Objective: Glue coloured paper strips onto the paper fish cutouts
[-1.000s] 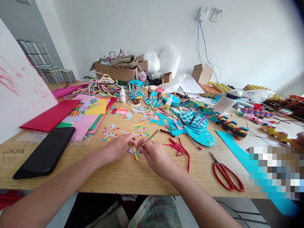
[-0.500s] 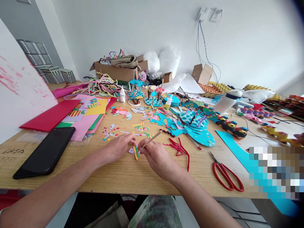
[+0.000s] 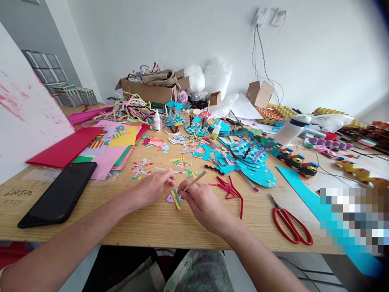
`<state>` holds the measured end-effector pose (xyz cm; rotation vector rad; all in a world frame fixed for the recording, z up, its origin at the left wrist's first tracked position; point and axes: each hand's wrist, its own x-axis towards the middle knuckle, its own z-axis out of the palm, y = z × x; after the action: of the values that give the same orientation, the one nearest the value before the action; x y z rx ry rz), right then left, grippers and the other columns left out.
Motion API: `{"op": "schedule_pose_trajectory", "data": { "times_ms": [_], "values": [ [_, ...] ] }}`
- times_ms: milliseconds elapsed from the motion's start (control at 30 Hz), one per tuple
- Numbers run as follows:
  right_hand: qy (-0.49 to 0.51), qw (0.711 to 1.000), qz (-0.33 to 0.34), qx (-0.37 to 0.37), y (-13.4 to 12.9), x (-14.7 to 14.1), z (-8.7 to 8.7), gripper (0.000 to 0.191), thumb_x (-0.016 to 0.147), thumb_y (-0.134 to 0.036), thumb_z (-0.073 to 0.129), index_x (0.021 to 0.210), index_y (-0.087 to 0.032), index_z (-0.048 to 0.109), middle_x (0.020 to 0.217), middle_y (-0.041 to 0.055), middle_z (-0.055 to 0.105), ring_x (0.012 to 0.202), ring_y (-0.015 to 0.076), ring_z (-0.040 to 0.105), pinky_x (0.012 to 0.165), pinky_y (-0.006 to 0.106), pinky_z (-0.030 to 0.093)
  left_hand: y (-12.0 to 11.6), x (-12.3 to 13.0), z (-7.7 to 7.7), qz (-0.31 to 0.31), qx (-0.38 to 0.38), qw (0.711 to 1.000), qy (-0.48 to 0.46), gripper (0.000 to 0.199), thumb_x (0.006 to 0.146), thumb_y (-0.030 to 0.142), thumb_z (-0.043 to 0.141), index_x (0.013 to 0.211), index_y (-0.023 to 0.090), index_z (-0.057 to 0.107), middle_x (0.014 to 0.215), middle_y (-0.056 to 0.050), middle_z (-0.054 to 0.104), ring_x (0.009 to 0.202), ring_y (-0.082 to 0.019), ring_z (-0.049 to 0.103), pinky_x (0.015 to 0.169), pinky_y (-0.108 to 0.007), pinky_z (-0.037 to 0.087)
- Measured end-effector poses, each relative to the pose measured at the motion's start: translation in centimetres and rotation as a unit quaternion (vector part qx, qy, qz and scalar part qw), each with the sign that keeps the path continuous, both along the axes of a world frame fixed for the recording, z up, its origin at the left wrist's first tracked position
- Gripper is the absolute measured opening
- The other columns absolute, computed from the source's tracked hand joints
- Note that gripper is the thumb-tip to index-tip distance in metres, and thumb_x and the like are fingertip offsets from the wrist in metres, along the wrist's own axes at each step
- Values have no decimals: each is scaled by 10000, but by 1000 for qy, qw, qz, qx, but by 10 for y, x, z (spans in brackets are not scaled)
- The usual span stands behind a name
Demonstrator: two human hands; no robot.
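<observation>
A small purple paper fish (image 3: 169, 198) lies on the wooden table between my hands, crossed by yellow and green paper strips (image 3: 176, 199). My right hand (image 3: 202, 202) is closed around a thin pale stick (image 3: 196, 181) that points up and to the right; its fingertips are at the fish's right side and hide part of it. Just above and left of the fish is my left hand (image 3: 154, 186), its fingers curled; whether anything is between them is too small to tell. Paper scraps (image 3: 141, 168) and cut strips (image 3: 179, 162) lie beyond my hands.
Red scissors (image 3: 290, 225) and red pipe cleaners (image 3: 232, 190) lie to the right. A black phone (image 3: 57, 194) and coloured paper sheets (image 3: 105, 162) are at left. Glue bottles (image 3: 157, 121), blue paper pieces (image 3: 258, 174) and a cardboard box (image 3: 148, 90) stand or lie farther back.
My left fingers have come away from the strips, leaving a small gap. The fish and strips show slightly farther right and lower, with more of the strips uncovered.
</observation>
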<state>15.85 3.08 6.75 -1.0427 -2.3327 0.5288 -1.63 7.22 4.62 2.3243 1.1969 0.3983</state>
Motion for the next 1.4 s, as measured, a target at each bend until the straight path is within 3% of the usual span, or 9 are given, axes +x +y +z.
{"op": "schedule_pose_trajectory", "data": {
  "times_ms": [167, 400, 900, 1200, 1400],
  "values": [
    [15, 1000, -2, 6, -2, -1, 5, 147, 862, -112, 361, 822, -175, 487, 808, 44, 599, 741, 137, 553, 661, 232, 406, -2, -2, -1, -18, 36, 999, 3, 369, 684, -3, 308, 909, 173, 540, 964, -53, 604, 960, -182, 521, 840, -331, 404],
    [19, 1000, -9, 22, 3, 0, -4, 152, 870, -134, 356, 847, -175, 501, 826, 47, 600, 756, 141, 552, 666, 239, 408, -6, -15, -3, -27, 98, 994, -36, 370, 715, -7, 278, 932, 161, 525, 982, -58, 601, 973, -164, 523, 872, -324, 396],
    [8, 1000, -16, -12, 4, -2, 1, 139, 855, -126, 378, 809, -187, 494, 745, 29, 586, 748, 145, 550, 664, 244, 408, 6, -1, -9, -41, 44, 998, -9, 291, 765, 38, 352, 933, 172, 549, 938, -53, 606, 912, -175, 540, 805, -303, 411],
    [18, 1000, -5, -11, -4, -1, -3, 171, 864, -108, 343, 824, -181, 493, 827, 42, 587, 781, 138, 548, 667, 239, 417, -1, -3, -12, -48, 86, 995, -7, 285, 763, 43, 343, 898, 186, 549, 941, -39, 609, 912, -170, 539, 821, -304, 406],
    [5, 1000, 9, -15, -15, 2, 5, 157, 861, -103, 353, 848, -182, 488, 807, 26, 572, 755, 128, 536, 662, 231, 418, -2, -4, -18, -34, 109, 993, 11, 273, 773, 55, 334, 905, 182, 536, 936, -49, 609, 907, -178, 544, 808, -314, 416]
  ]
}}
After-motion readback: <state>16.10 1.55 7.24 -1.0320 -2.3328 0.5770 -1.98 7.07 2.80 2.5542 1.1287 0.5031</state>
